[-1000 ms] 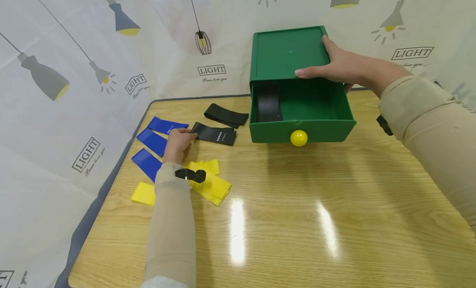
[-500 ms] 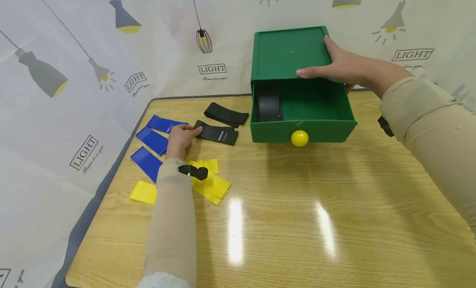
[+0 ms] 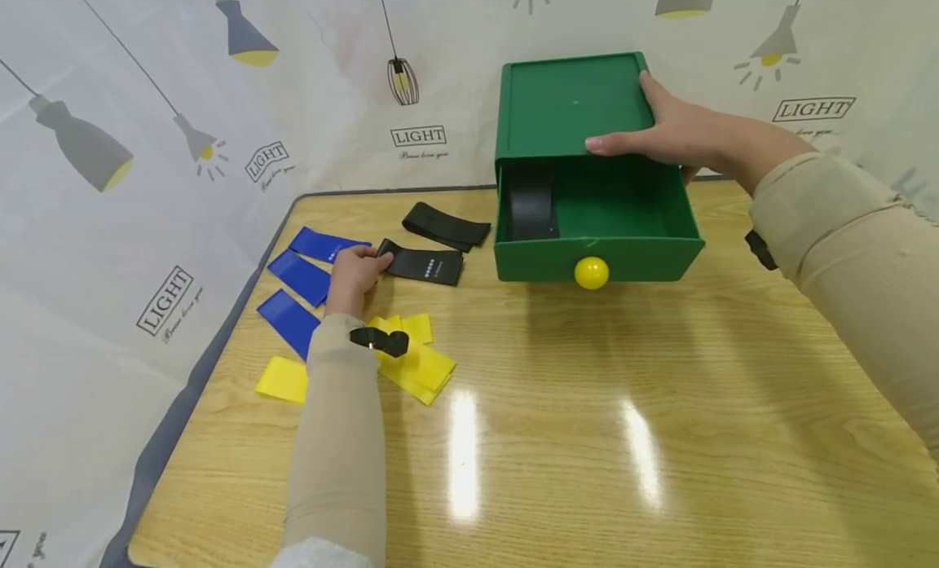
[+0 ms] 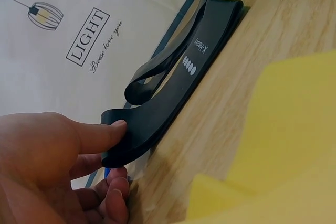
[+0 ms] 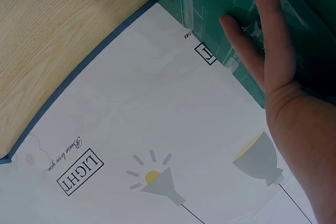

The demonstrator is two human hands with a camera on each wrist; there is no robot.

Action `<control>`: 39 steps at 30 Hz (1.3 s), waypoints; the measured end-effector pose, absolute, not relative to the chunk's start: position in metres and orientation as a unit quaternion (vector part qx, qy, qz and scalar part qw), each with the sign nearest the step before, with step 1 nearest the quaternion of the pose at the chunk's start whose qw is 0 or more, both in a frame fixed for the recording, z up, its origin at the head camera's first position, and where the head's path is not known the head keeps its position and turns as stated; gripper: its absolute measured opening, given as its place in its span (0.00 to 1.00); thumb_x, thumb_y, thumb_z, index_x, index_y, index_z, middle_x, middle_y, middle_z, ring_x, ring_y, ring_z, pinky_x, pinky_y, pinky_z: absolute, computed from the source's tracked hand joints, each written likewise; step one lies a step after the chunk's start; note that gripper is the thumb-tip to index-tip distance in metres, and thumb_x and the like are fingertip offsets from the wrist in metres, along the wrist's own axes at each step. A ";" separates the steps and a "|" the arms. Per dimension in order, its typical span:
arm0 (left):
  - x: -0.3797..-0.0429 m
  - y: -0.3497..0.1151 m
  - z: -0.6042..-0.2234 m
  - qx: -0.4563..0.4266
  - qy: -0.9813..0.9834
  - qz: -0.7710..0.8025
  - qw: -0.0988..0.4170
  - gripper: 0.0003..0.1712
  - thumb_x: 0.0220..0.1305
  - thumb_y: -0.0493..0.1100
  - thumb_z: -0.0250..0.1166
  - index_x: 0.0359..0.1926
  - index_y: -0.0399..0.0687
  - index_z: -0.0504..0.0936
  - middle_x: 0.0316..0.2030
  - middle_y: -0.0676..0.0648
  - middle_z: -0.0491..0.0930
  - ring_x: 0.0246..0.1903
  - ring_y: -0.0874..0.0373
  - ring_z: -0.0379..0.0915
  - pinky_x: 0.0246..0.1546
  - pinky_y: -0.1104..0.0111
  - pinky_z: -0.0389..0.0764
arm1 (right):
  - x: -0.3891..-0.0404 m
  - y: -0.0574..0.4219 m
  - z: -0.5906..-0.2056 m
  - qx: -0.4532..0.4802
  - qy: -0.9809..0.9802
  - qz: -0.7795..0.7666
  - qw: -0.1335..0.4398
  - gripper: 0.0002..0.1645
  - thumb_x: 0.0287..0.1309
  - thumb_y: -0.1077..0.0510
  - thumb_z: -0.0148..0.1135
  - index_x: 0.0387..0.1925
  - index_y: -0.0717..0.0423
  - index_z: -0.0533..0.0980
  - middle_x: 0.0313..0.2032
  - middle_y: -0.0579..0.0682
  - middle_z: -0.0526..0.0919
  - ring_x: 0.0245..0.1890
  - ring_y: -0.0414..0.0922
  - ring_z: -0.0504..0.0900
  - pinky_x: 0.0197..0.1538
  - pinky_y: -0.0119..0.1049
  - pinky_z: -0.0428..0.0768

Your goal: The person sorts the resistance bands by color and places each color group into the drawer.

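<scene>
Our left hand (image 3: 354,279) pinches one end of the black band (image 3: 427,266) on the bench (image 3: 550,421); our right hand (image 3: 669,132) rests spread against the green box (image 3: 568,103). We expect a light, soft, floppy band, best held by that folded end.

"X-Heavy" and row of dots (image 4: 189,65) were printed on black band (image 4: 177,83); "LIGHT", "Beese love you" were seen on wall sheet (image 4: 47,72).
</scene>
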State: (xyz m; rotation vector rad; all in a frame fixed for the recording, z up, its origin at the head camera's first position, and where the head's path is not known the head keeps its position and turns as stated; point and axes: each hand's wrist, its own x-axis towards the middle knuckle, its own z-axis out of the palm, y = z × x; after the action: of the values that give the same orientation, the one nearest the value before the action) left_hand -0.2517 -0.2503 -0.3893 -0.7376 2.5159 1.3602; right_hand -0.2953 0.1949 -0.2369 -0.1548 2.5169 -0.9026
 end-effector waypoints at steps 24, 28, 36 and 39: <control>-0.246 -0.251 -0.385 -0.255 0.815 0.511 0.096 0.30 0.78 0.51 0.64 0.75 0.48 0.73 0.73 0.44 0.70 0.54 0.52 0.68 0.59 0.61 0.71 | -0.294 0.196 -0.235 -0.058 0.917 -0.321 0.229 0.78 0.62 0.19 0.58 0.74 0.30 0.04 0.84 0.64 0.22 0.82 0.74 0.48 0.68 0.79 0.68; -0.247 -0.252 -0.386 -0.244 0.819 0.509 0.100 0.30 0.77 0.53 0.65 0.74 0.49 0.74 0.63 0.46 0.74 0.46 0.55 0.67 0.55 0.62 0.70 | -0.294 0.198 -0.233 -0.059 0.919 -0.319 0.226 0.78 0.62 0.19 0.57 0.73 0.30 0.04 0.84 0.63 0.22 0.82 0.74 0.48 0.68 0.79 0.68; -0.239 -0.258 -0.372 -0.221 0.808 0.531 0.129 0.29 0.76 0.56 0.66 0.71 0.55 0.75 0.52 0.55 0.76 0.34 0.58 0.69 0.36 0.68 0.68 | -0.295 0.194 -0.234 -0.060 0.917 -0.327 0.221 0.79 0.60 0.19 0.59 0.75 0.31 0.05 0.85 0.64 0.22 0.80 0.76 0.51 0.66 0.79 0.71; -0.231 -0.253 -0.360 -0.199 0.808 0.543 0.111 0.28 0.74 0.58 0.68 0.68 0.54 0.78 0.52 0.55 0.75 0.38 0.56 0.68 0.40 0.66 0.68 | -0.295 0.194 -0.235 -0.059 0.915 -0.332 0.221 0.80 0.60 0.19 0.59 0.75 0.32 0.05 0.84 0.64 0.22 0.80 0.77 0.52 0.65 0.79 0.71</control>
State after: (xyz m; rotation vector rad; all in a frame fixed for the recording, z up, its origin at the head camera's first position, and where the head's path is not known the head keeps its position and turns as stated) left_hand -0.2313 -0.2531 -0.3595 -0.5832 2.3742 1.5937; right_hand -0.2953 0.1937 -0.2352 -0.1627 2.5299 -0.9166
